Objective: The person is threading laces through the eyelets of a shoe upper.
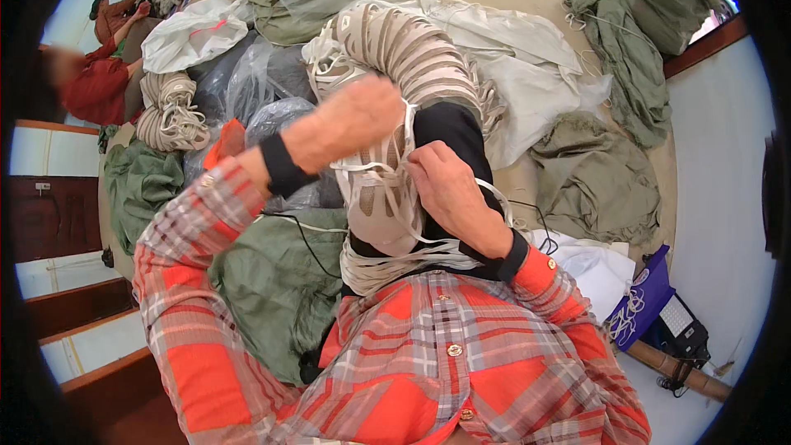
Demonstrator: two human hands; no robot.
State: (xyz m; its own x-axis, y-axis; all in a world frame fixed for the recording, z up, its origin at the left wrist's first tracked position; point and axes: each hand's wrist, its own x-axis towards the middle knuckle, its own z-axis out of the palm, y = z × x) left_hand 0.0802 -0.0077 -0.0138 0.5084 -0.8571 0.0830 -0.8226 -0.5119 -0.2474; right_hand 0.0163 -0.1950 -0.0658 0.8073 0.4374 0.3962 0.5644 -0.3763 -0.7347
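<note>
Pinching a lace [409, 133] at the side of a shoe [381, 235] with the right hand [449, 194], fingertips together. Curling the left hand [354, 122] above its far end, too blurred to tell whether clamped on anything. Shoe on the trousers [451, 132], toe toward the shirt [428, 354], near white strands [395, 270].

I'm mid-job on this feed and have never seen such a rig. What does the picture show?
There's no machine: these are a person's bare hands, seen from a head-worn camera looking down. Its fisheye lens bends straight edges.

The left hand is raised, fingers curled, above a pale shoe upper. The right hand has its fingertips at the white laces. Whether either grips anything is unclear.

A row of nested uppers curves beyond. Around lie green cloth, clear plastic and a white sheet.
</note>
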